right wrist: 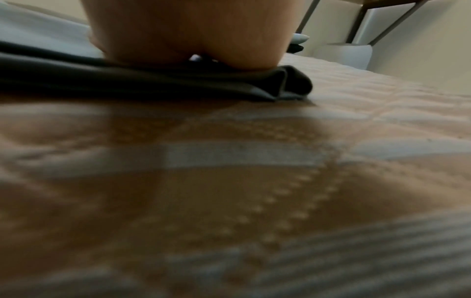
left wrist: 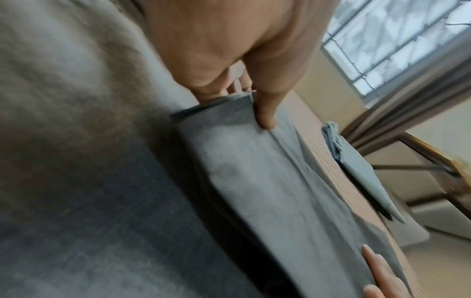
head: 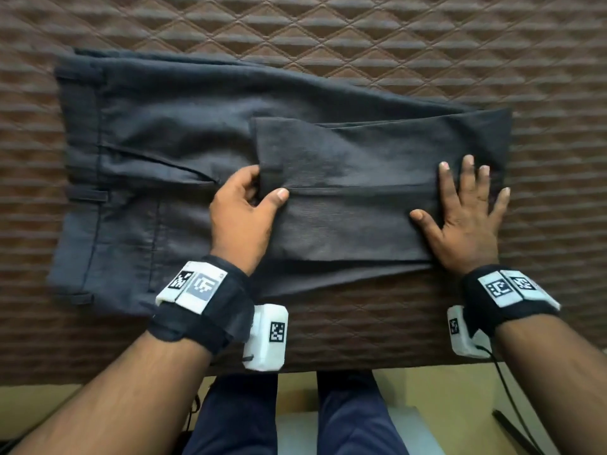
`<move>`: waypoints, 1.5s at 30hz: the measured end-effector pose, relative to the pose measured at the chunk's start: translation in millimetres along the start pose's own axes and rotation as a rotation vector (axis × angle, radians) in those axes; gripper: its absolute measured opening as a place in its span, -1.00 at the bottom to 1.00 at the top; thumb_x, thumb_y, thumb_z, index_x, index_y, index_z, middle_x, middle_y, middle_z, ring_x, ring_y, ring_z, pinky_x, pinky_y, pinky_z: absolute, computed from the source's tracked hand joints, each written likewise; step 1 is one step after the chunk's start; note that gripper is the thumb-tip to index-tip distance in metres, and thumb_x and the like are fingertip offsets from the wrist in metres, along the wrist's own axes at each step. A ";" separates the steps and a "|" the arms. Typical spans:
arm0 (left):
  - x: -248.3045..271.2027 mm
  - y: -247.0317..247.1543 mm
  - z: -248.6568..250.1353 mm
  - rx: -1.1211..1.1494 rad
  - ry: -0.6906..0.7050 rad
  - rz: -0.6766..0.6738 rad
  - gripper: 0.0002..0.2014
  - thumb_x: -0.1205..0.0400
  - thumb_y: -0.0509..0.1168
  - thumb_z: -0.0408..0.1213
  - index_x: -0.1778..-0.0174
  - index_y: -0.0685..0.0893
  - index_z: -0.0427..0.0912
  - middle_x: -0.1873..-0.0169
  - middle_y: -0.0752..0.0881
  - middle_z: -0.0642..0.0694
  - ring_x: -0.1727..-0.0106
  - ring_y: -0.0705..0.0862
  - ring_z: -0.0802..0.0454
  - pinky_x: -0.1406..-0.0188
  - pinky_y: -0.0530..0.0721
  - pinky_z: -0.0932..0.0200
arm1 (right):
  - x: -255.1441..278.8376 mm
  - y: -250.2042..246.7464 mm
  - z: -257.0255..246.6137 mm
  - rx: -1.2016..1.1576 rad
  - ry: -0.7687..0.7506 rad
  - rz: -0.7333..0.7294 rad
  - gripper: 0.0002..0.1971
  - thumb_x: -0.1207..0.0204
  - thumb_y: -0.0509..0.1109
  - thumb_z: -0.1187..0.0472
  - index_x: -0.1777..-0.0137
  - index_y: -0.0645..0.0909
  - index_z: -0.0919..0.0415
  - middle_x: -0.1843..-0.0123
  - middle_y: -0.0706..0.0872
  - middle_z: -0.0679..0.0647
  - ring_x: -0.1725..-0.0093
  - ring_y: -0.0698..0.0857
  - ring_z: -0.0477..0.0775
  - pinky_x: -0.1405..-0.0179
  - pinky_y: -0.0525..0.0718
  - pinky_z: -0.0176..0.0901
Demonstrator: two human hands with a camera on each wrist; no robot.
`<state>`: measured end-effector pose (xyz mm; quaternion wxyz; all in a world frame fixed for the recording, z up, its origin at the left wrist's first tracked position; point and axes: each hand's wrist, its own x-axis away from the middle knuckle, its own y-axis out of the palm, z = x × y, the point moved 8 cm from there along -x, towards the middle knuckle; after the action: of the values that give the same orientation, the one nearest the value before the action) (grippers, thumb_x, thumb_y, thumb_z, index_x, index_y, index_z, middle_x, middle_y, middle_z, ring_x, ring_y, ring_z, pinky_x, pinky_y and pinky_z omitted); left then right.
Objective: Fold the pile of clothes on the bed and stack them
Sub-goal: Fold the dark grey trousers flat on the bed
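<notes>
A pair of dark grey trousers (head: 170,133) lies across the brown quilted bed, waistband at the left. The legs are doubled back over themselves, making a folded panel (head: 354,205) on the right half. My left hand (head: 259,192) pinches the hem end of that panel, thumb on top and fingers under; the left wrist view shows the same hem (left wrist: 229,108) under my thumb. My right hand (head: 466,205) lies flat with fingers spread on the fold at the right end. In the right wrist view the heel of my palm presses on the folded cloth (right wrist: 229,84).
The brown quilted bed cover (head: 328,34) stretches around the trousers, its near edge just behind my wrists. In the left wrist view a folded pale grey garment (left wrist: 362,173) lies further along the bed, with a window and curtain (left wrist: 407,80) beyond. My legs stand below the bed's edge.
</notes>
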<state>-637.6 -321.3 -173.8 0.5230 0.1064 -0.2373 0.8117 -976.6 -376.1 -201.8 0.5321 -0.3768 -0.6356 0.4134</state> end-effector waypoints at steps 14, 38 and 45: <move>36.8 67.0 -7.0 -0.632 0.498 -0.307 -0.45 -0.79 0.01 -0.10 -0.64 0.32 -0.34 -0.61 0.40 -0.26 -0.66 0.23 -0.08 -0.70 0.04 0.13 | 37.5 30.5 -185.2 -0.030 -0.323 -0.007 -0.38 -0.61 0.00 -0.04 -0.68 0.29 0.07 -0.72 0.26 -0.03 -0.71 0.11 0.06 -0.61 -0.05 0.41; 40.6 83.2 -41.8 -1.323 0.308 -0.293 -0.31 -0.62 -0.23 0.36 -0.65 -0.32 0.35 -0.64 -0.33 0.33 -0.67 -0.40 0.20 -0.49 -0.46 -0.45 | 32.3 27.5 26.3 -0.006 -0.010 -0.104 -0.17 -0.52 -0.15 -0.48 -0.70 -0.27 -0.15 -0.72 -0.31 -0.20 -0.68 -0.38 -0.04 -0.54 -0.42 0.45; 44.3 92.2 27.7 -1.281 0.529 -0.177 -0.35 -0.69 0.03 0.05 -0.73 0.11 0.05 -0.72 0.12 0.03 -0.74 -0.02 -0.21 -0.48 -0.30 -0.58 | 19.8 -28.5 3.5 -0.047 -0.016 0.078 -0.22 -0.62 0.01 -0.26 -0.75 -0.08 0.09 -0.77 -0.09 0.03 -0.72 -0.17 0.17 -0.51 -0.33 0.58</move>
<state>-741.7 -331.0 -156.4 0.5870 -0.4054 -0.5243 0.4649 -984.2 -369.0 -168.4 0.5012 -0.4104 -0.6343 0.4218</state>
